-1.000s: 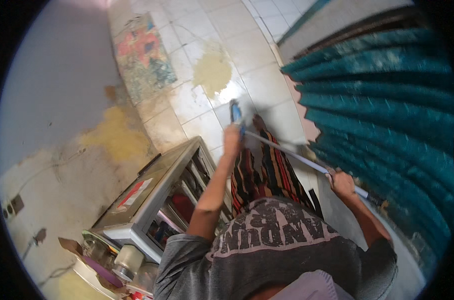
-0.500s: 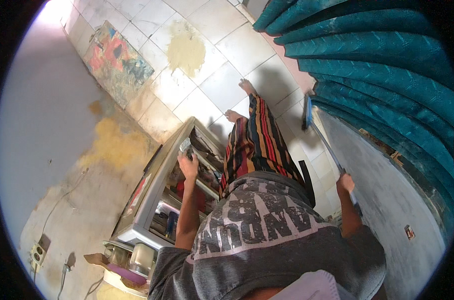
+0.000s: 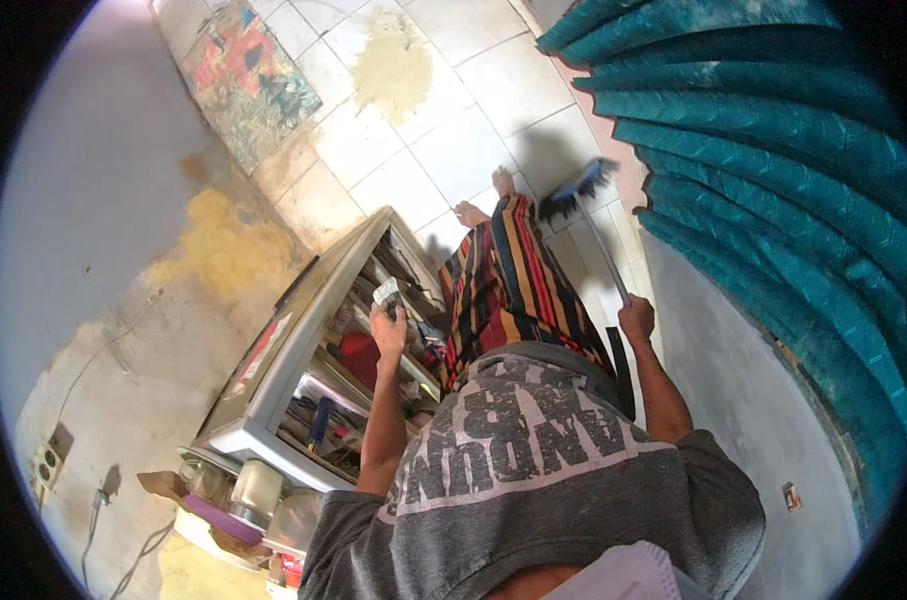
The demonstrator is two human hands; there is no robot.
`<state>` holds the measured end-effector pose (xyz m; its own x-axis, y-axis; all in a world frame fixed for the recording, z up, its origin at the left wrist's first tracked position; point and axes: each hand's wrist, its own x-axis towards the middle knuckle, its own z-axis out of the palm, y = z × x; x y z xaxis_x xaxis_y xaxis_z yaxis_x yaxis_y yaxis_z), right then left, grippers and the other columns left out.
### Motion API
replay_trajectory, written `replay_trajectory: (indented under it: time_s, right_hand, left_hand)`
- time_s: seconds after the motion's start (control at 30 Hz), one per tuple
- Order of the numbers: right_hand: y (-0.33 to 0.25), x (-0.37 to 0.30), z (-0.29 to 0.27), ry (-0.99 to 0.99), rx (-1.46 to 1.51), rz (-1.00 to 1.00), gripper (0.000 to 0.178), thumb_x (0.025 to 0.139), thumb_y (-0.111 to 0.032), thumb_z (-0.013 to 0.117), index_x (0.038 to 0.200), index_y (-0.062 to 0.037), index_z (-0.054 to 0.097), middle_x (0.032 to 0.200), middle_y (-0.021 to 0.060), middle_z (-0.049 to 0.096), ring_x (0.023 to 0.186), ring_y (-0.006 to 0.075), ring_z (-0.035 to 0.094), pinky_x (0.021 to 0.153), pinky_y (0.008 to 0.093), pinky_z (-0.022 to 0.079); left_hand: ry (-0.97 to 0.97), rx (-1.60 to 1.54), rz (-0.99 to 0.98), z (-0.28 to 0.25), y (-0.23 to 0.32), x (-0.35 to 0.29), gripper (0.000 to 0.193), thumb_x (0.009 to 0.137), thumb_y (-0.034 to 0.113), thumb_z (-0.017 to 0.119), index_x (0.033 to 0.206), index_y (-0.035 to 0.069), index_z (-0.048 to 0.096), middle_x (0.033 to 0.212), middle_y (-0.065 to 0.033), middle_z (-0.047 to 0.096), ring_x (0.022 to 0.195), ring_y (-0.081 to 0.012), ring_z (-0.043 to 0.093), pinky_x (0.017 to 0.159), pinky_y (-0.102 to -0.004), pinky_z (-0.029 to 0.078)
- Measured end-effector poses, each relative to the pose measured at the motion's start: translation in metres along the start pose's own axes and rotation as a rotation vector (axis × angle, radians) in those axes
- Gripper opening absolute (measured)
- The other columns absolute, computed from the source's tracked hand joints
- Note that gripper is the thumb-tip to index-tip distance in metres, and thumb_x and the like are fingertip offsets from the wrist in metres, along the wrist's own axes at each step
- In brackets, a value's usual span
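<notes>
My right hand (image 3: 636,317) is closed round the shaft of a broom (image 3: 578,190), whose blue head and dark bristles are held over the floor tiles near the teal curtain (image 3: 764,130). In my left hand (image 3: 388,330) is a small tool (image 3: 386,292) with a pale flat end and a darker part, its exact kind too small to tell. My left fingers are closed on it. That hand is over the open front of a pale-framed cabinet (image 3: 309,330), where a red thing and a blue-handled thing lie among cluttered shelves.
A paint-smeared board (image 3: 249,85) lies by the left wall (image 3: 84,180). A beige stain (image 3: 394,68) marks the tiled floor (image 3: 394,185). Jars (image 3: 257,490) and a purple container stand near the cabinet. A wall socket (image 3: 46,465) and cables are at lower left; a grey wall (image 3: 734,370) stands right.
My right hand has moved left and farther forward, swinging the broom head away from the curtain and over the tiles. My left hand still holds the small tool, slightly shifted right and lower.
</notes>
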<state>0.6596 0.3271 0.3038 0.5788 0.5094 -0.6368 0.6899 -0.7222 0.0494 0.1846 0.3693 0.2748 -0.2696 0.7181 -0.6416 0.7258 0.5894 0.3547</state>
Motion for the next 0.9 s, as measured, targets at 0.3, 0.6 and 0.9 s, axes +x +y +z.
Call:
replay_trajectory:
  time_s: [0.3,0.6,0.9]
  right_hand:
    - [-0.21,0.126,0.017,0.001,-0.009,-0.436,0.023,0.077,-0.02,0.05,0.083,-0.0001,0.059,0.079,0.021,0.06,0.076,0.0386,0.057,0.067,0.0426,0.045]
    - [-0.277,0.059,-0.052,-0.308,0.106,-0.835,0.031,0.076,-0.02,0.053,0.099,0.0004,0.057,0.083,0.0207,0.06,0.078,0.0357,0.059,0.07,0.0393,0.045]
    - [-0.294,-0.101,-0.079,-0.936,-0.32,-0.992,0.034,0.071,-0.011,0.052,0.103,-0.0017,0.056,0.07,0.0183,0.06,0.059,0.0276,0.06,0.057,0.0336,0.047]
  left_hand:
    - [0.16,-0.042,-0.207,-0.005,-0.01,-0.039,0.03,0.074,0.02,0.054,0.099,0.003,0.059,0.103,-0.0226,0.054,0.105,-0.0358,0.045,0.093,-0.0392,0.032]
    - [0.348,-0.3,-0.353,-0.006,-0.064,-0.095,0.03,0.075,0.022,0.055,0.097,0.002,0.059,0.09,-0.0191,0.06,0.083,-0.0332,0.057,0.073,-0.0376,0.043]
    - [0.285,-0.34,-0.448,0.016,-0.088,-0.11,0.029,0.075,0.024,0.055,0.095,0.004,0.061,0.09,-0.0191,0.059,0.087,-0.0316,0.056,0.079,-0.0351,0.042]
